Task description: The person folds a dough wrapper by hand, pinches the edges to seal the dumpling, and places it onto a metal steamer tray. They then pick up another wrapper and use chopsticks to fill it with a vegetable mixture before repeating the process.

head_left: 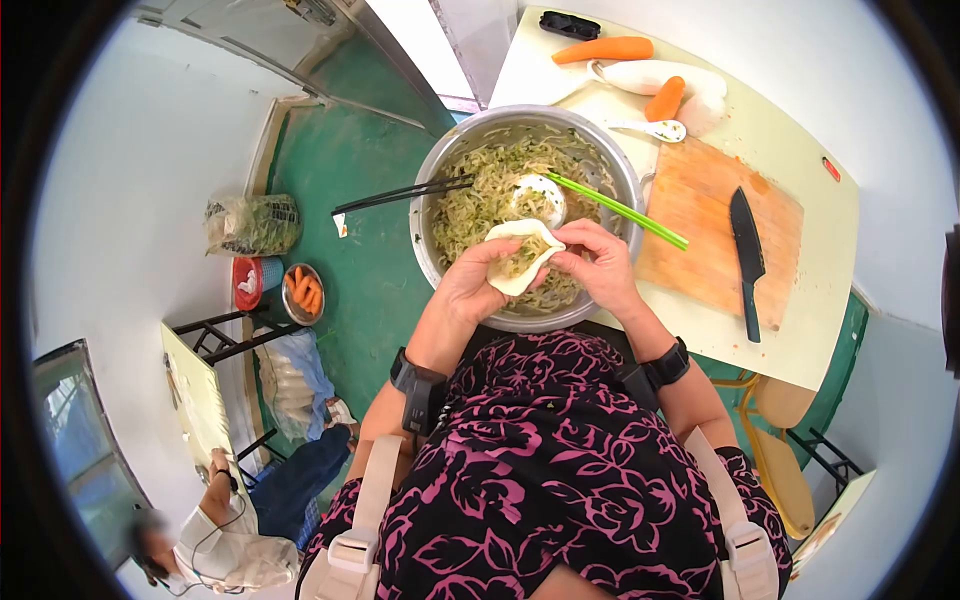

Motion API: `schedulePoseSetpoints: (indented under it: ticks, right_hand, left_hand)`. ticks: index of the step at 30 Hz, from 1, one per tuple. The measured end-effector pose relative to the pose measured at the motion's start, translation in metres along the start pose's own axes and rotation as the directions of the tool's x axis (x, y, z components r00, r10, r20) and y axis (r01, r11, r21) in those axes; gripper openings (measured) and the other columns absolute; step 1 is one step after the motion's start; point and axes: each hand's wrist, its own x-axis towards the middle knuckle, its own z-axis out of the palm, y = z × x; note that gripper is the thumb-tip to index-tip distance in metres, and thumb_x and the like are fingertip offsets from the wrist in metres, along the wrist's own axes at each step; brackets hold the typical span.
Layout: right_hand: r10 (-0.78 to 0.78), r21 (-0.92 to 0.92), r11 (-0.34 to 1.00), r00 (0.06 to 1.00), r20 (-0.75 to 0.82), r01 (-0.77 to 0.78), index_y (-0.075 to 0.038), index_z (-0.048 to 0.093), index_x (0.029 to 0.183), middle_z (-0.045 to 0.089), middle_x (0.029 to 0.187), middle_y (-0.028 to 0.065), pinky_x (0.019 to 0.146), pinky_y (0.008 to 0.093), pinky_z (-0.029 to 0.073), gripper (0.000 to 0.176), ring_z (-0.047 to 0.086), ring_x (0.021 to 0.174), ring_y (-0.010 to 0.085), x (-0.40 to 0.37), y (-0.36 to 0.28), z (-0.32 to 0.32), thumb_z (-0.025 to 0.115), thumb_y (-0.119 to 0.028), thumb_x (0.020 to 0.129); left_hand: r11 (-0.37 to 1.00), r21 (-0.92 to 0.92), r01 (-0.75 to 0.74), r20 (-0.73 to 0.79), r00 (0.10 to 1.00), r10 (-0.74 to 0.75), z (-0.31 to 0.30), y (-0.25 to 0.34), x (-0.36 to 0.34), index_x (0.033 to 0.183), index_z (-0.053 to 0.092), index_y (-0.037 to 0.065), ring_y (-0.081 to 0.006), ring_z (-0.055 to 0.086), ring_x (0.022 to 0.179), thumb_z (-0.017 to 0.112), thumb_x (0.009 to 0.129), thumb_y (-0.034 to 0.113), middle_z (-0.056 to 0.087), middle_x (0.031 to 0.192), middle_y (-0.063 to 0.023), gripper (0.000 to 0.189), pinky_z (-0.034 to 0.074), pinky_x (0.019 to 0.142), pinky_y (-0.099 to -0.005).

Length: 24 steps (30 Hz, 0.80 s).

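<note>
Floral clothing below you | your left hand cradles filled dough | your right hand pinches its edge | bowl beneath

Black cloth covers the torso, the garment printed all over with magenta outlines of roses, leaves and curling stems, some petals filled in. Its sleeves end above the bare forearms. Wide cream straps run over both shoulders, the left strap and the right strap each fitted with a pale, slotted plastic buckle. The left hand and the right hand are ungloved. Dark bands circle both wrists; the left band carries a boxy grey-black module with small pale markings, and the right band has a dark, blocky casing.
</note>
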Motion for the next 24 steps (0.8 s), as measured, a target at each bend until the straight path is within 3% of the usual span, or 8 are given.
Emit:
schedulePoseSetpoints:
  ticks: [7, 10, 13, 16, 24]
  right_hand:
    - [-0.042, -0.029, 0.999, 0.996, -0.084, 0.039, -0.001, 0.062, 0.081, 0.057, 0.080, 0.0032, 0.062, 0.0202, 0.040, 0.011, 0.051, 0.071, 0.0090, 0.003, 0.001, 0.001, 0.063, -0.001, 0.071]
    - [-0.019, 0.025, 1.000, 0.999, 0.027, 0.019, -0.002, 0.061, 0.088, 0.056, 0.088, 0.0043, 0.064, 0.0213, 0.040, 0.019, 0.051, 0.075, 0.0101, 0.003, 0.011, -0.010, 0.065, -0.003, 0.069]
    - [-0.023, 0.032, 0.999, 0.999, 0.023, 0.022, -0.003, 0.059, 0.096, 0.053, 0.097, 0.0051, 0.067, 0.0225, 0.040, 0.030, 0.051, 0.081, 0.0111, 0.010, -0.005, -0.003, 0.067, -0.007, 0.067]
    - [-0.061, -0.143, 0.984, 0.961, 0.268, 0.103, -0.004, 0.057, 0.103, 0.050, 0.102, 0.0048, 0.068, 0.0226, 0.040, 0.039, 0.050, 0.084, 0.0118, 0.018, -0.007, -0.013, 0.068, -0.010, 0.066]
    - [0.024, -0.188, 0.982, 0.964, 0.264, 0.028, -0.003, 0.059, 0.098, 0.053, 0.091, 0.0036, 0.068, 0.0225, 0.040, 0.035, 0.051, 0.083, 0.0127, 0.027, -0.025, -0.009, 0.068, -0.011, 0.065]
  left_hand:
    - [0.999, 0.028, -0.032, -0.054, 0.998, 0.033, 0.006, -0.002, -0.003, 0.111, 0.044, 0.003, -0.0261, 0.054, 0.094, 0.051, 0.077, 0.004, 0.052, 0.106, -0.0139, 0.035, 0.051, 0.073, -0.0380]
    - [0.998, 0.046, -0.046, -0.061, 0.997, 0.049, 0.001, -0.002, -0.002, 0.111, 0.044, 0.003, -0.0258, 0.054, 0.094, 0.052, 0.077, 0.003, 0.052, 0.106, -0.0138, 0.036, 0.051, 0.073, -0.0375]
    - [0.999, 0.037, -0.037, -0.048, 0.998, 0.039, 0.002, -0.002, -0.002, 0.111, 0.043, 0.003, -0.0257, 0.054, 0.094, 0.052, 0.076, 0.003, 0.052, 0.105, -0.0136, 0.036, 0.050, 0.073, -0.0377]
    - [0.998, 0.049, -0.026, -0.017, 0.999, 0.027, -0.001, 0.001, 0.000, 0.112, 0.042, 0.003, -0.0260, 0.054, 0.094, 0.052, 0.076, 0.002, 0.052, 0.105, -0.0134, 0.037, 0.049, 0.075, -0.0390]
    - [0.999, 0.028, -0.032, -0.030, 0.999, 0.033, 0.002, 0.004, 0.000, 0.113, 0.040, 0.001, -0.0284, 0.053, 0.095, 0.052, 0.077, 0.003, 0.051, 0.106, -0.0153, 0.038, 0.047, 0.080, -0.0416]
